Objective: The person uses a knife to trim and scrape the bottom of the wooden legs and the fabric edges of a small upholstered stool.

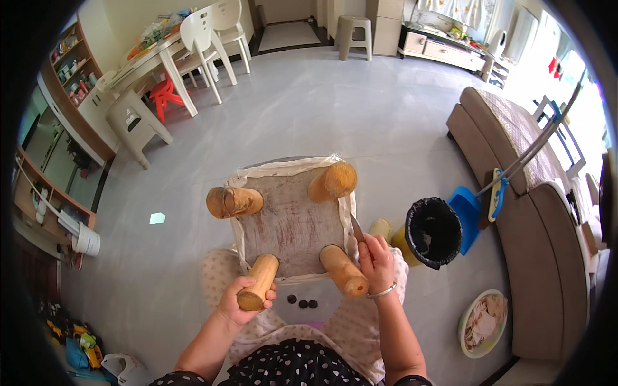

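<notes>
An upturned stool (pixel 283 222) lies across my lap, its underside facing up with several thick round wooden legs standing out. Whitish fabric (pixel 239 248) is folded over its edges, and the grey-brown bottom has reddish streaks. My left hand (pixel 239 300) is wrapped round the near-left leg (pixel 262 275). In my right hand (pixel 378 262) is a knife (pixel 357 229), its blade pointing away along the stool's right edge, beside the near-right leg (pixel 342 269). The fingers cover the knife's handle. Between my knees, three small dark discs (pixel 302 303) show below the near edge.
To the right stands a yellow bin with a black liner (pixel 420 251), close to my right knee. Beyond it are a blue dustpan (pixel 465 215), a sofa (pixel 537 276) and a basin of cloths (pixel 467 344). Plastic stools (pixel 132 122) and a white table (pixel 170 64) stand far left.
</notes>
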`<state>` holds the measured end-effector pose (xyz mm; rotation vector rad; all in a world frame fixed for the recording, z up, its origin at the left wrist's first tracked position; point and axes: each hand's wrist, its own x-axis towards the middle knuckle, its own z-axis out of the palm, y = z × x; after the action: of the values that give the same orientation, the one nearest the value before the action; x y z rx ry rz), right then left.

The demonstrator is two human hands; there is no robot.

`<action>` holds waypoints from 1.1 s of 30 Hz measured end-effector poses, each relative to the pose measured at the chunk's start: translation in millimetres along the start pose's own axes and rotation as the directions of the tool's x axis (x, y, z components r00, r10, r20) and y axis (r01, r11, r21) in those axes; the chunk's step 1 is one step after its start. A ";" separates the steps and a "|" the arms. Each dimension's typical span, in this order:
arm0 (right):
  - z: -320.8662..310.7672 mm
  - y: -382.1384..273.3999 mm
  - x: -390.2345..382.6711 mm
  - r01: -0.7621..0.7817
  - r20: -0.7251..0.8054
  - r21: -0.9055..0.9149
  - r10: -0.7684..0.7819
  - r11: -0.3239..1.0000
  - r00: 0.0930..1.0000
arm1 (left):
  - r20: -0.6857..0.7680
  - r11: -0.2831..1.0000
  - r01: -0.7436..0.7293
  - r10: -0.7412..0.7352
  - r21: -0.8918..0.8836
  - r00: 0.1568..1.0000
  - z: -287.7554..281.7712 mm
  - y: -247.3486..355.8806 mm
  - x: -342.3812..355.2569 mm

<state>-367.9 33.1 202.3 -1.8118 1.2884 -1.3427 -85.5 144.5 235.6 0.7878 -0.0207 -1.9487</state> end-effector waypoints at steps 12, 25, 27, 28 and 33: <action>-14.0 -16.0 -6.4 0.407 0.222 -0.629 -0.349 0.663 0.911 | 0.058 0.994 -0.015 0.009 0.112 0.998 -49.4 -27.7 -8.7; -15.2 -6.5 -6.7 0.533 0.401 -0.595 -0.353 0.602 0.845 | 0.075 0.991 -0.028 0.018 0.130 0.997 -47.9 -31.0 -3.8; -13.2 -5.8 -5.4 0.530 0.365 -0.625 -0.386 0.573 0.847 | 0.082 0.990 -0.033 0.022 0.136 0.996 -44.5 -29.1 -4.2; -13.5 -5.5 -7.9 0.568 0.436 -0.597 -0.364 0.567 0.823 | 0.076 0.990 -0.030 0.019 0.139 0.997 -45.7 -28.4 -4.3; -21.1 5.0 -13.3 0.702 0.614 -0.460 -0.376 0.544 0.694 | 0.029 0.988 -0.021 0.016 0.154 0.999 -47.7 -27.7 -3.2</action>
<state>-389.9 45.6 200.2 -3.0448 1.0068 -0.6013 -81.1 175.9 190.3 0.8592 -0.1970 -1.9572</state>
